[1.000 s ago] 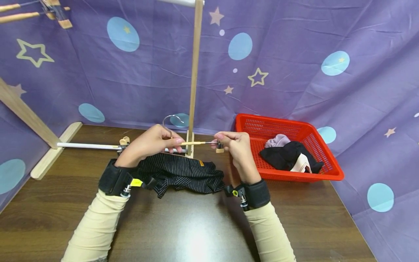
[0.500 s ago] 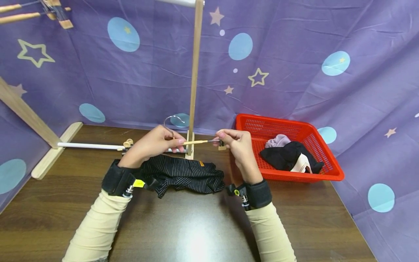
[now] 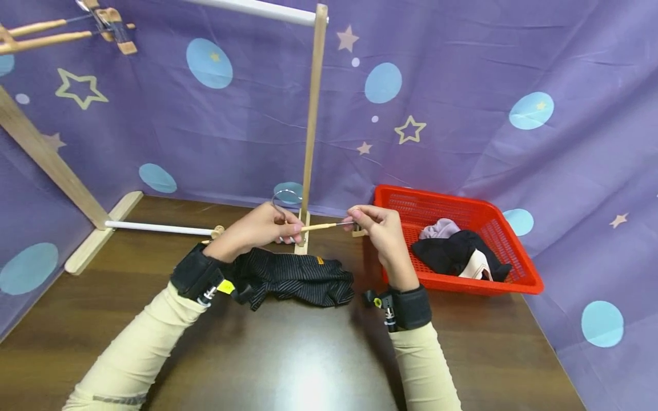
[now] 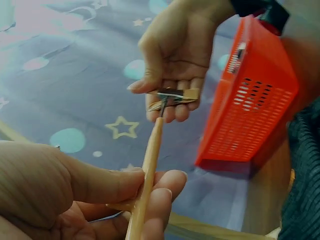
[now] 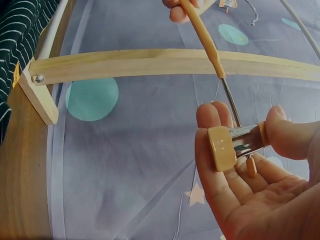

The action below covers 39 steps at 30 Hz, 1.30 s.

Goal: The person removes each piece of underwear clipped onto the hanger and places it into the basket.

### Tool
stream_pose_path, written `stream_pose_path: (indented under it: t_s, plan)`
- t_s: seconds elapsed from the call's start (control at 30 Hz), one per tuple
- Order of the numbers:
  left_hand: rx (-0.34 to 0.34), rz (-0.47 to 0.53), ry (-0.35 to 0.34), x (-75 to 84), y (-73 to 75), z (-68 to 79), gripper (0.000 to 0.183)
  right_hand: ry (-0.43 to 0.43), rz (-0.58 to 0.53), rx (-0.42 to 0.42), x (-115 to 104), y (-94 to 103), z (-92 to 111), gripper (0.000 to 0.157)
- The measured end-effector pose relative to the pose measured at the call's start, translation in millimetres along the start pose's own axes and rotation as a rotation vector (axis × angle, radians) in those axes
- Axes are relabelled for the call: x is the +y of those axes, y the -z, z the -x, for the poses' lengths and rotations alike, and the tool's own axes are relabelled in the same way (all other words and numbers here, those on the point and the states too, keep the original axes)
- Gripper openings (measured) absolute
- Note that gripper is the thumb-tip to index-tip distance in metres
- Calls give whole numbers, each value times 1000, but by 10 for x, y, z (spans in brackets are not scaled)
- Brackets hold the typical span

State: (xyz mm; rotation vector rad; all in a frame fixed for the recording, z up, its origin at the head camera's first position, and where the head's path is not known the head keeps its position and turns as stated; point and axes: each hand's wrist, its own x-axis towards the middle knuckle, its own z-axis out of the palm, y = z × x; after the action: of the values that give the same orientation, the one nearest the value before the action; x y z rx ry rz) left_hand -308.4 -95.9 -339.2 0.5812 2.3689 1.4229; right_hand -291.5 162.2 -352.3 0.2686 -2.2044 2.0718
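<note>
My left hand [image 3: 264, 229] holds a clip hanger by its wooden bar [image 4: 150, 160], thumb on one side and fingers curled round the other. The hanger's metal hook [image 3: 280, 201] rises above that hand. At the bar's right end my right hand [image 3: 382, 234] grips a metal clip [image 5: 244, 140] with wooden pads; the thumb presses one end and the fingers lie behind. The other clip [image 3: 218, 231] shows just past my left wrist. Below the hanger, apart from both hands, a black striped garment [image 3: 298, 279] lies crumpled on the table [image 3: 247, 354].
To the right stands a red basket [image 3: 516, 246] holding black [image 3: 437, 254], lilac [image 3: 440, 228] and cream cloth. Behind my hands a wooden rack has an upright [image 3: 315, 103], a low white bar [image 3: 159, 228] and a high bar [image 3: 257, 10]. Another clip hanger [image 3: 56, 39] is at upper left.
Both hands and the hanger have shifted slightly to the right over the garment, and the head view has tilted a little. The hold on bar and clip looks the same.
</note>
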Motion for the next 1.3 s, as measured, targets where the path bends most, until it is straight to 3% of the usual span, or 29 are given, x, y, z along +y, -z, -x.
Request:
stream_pose_path:
  t_s: [0.13,0.3,0.6,0.8,1.03,1.3]
  plan:
    - [-76,14,23,75,-26,-31,21,-15,37,-20,10,81,10,26]
    - [-196,66,100,165,-72,-45,21,-35,76,-38,-8,170,28,27]
    - [-354,31,167,300,-141,32,18,-45,75,-80,14,195,17,30]
    - [-365,82,185,347,-226,106,16,-41,124,-79,24,178,-6,31]
    - [-383,76,167,388,-273,193,16,-28,153,-105,2,137,-20,30]
    - [-381,127,158,396,-376,244,15,-24,124,-100,-2,104,-24,29]
